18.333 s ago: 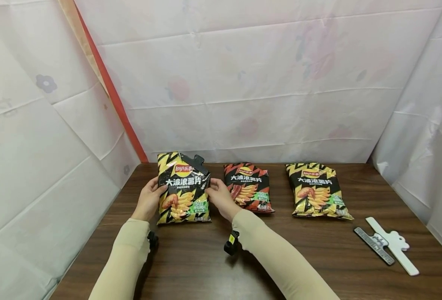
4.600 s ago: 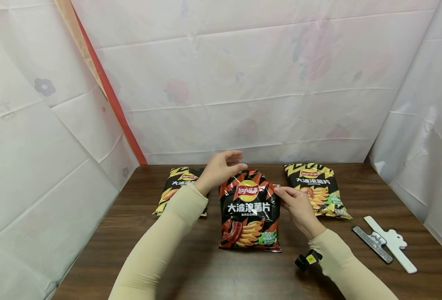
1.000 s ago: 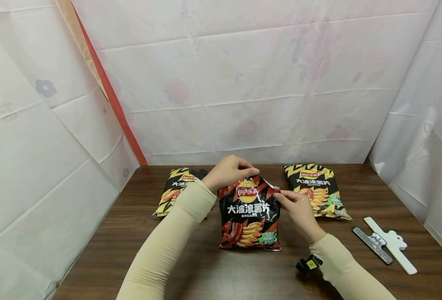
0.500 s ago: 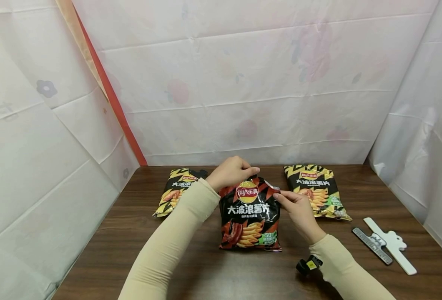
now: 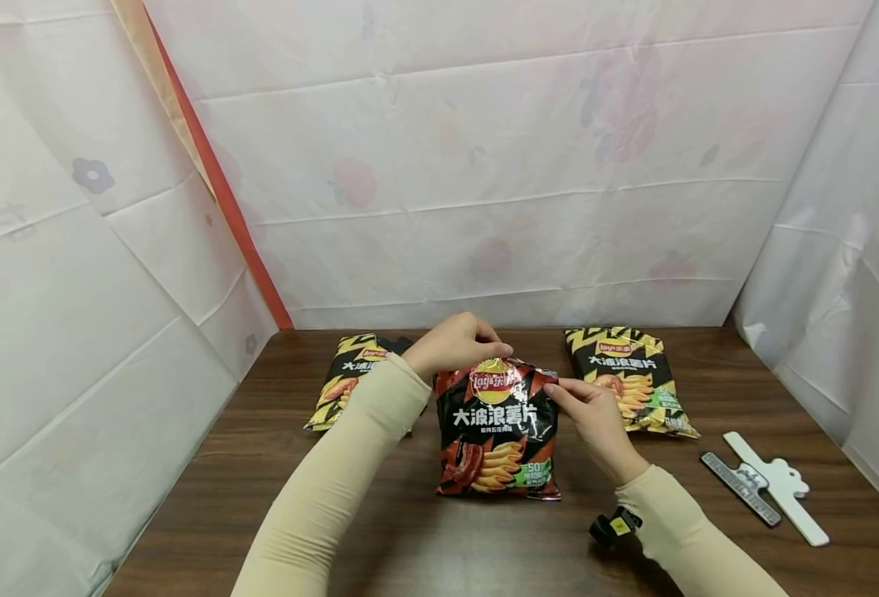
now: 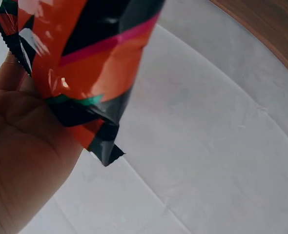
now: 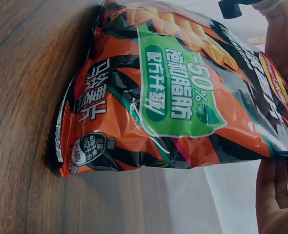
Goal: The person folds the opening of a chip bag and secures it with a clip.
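Note:
A red-and-black chip bag stands upright on the wooden table in the middle, its bottom on the wood. My left hand curls over the bag's top edge and pinches it; the left wrist view shows that folded red-and-black edge against my palm. My right hand pinches the bag's upper right corner. In the right wrist view the bag's green label fills the frame, with my right palm at the lower right.
A yellow-and-black chip bag with a black clip lies behind my left arm. Another yellow-and-black bag lies to the right. A black clip bar and a white sealing clip rest near the right edge. White sheets wall the table.
The left hand has pressed the red bag's top down and folded it lower over the last second. The right hand has stayed at the corner. Much earlier both hands held the left yellow bag.

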